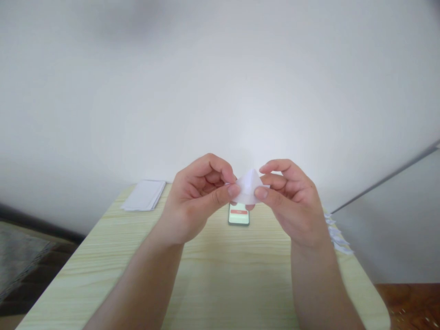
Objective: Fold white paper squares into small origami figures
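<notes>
Between my two hands a small folded white paper [250, 185] is held up above the table, its peak pointing upward like a paper boat or hat. My left hand [202, 197] pinches its left side between thumb and fingers. On the other side, my right hand [290, 201] grips the lower right part with the thumb in front and fingers behind; its index finger is lifted near the peak. Below and behind the paper lies a phone [238, 215] with a lit screen, partly covered by the hands and paper.
A stack of white paper sheets [144, 195] lies at the back left of the pale wooden table [220, 284]. Several folded white paper pieces [338, 238] are lined up along the right edge, partly hidden by my right arm. A white wall [220, 91] rises behind the table.
</notes>
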A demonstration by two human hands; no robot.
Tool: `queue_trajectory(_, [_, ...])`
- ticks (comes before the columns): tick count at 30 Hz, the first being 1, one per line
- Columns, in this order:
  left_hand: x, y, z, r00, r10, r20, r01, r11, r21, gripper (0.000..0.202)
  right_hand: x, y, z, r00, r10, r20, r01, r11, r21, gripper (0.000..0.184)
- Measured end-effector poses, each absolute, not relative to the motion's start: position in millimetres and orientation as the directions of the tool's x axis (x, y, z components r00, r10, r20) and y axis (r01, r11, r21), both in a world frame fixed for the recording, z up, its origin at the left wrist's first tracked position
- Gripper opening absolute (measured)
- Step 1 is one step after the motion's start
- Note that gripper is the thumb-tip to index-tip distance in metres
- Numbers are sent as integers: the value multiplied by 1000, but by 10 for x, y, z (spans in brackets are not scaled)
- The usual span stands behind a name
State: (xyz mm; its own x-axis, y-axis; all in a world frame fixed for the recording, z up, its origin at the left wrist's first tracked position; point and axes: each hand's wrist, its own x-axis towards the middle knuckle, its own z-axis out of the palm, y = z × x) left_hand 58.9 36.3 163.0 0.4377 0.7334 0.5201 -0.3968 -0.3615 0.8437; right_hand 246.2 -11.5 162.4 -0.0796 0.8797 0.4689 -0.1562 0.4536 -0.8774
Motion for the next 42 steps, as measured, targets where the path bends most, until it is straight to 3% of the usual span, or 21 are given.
queue_trajectory(3, [588, 384, 1623, 396, 742, 541, -382, -402, 832, 14, 2453, -109, 1617, -26, 880, 474, -93, 470, -878, 27])
queue_trajectory(9, [595, 396, 1583, 210, 759, 617, -186, -588, 787, 20, 2468, -77, 1597, 123, 869, 479, 57, 476, -878, 17])
queue_trajectory(21, [578, 424, 1561, 240, 765, 597, -91, -595, 799, 18, 2454, -68, 1600, 218, 840, 497, 87, 491, -867, 10])
queue_trajectory(28, [627, 405, 1576, 281, 768, 576, -114, -569, 814, 17, 2464, -41, 1591, 267, 838, 476, 62, 478, -876, 20])
queue_trajectory(30, [646, 393, 1568, 291, 770, 568, -105, -564, 819, 18, 2461, -12, 1578, 249, 850, 465, 39, 471, -882, 26])
queue_trajectory(35, [664, 377, 1540, 296, 771, 564, -72, -571, 818, 19, 2495, 35, 1573, 48, 925, 376, 67, 373, -926, 20])
queue_trajectory(42, [607, 412, 1542, 408, 757, 510, -161, -490, 857, 17, 2510, 21, 1583, -47, 923, 383, -23, 382, -924, 15])
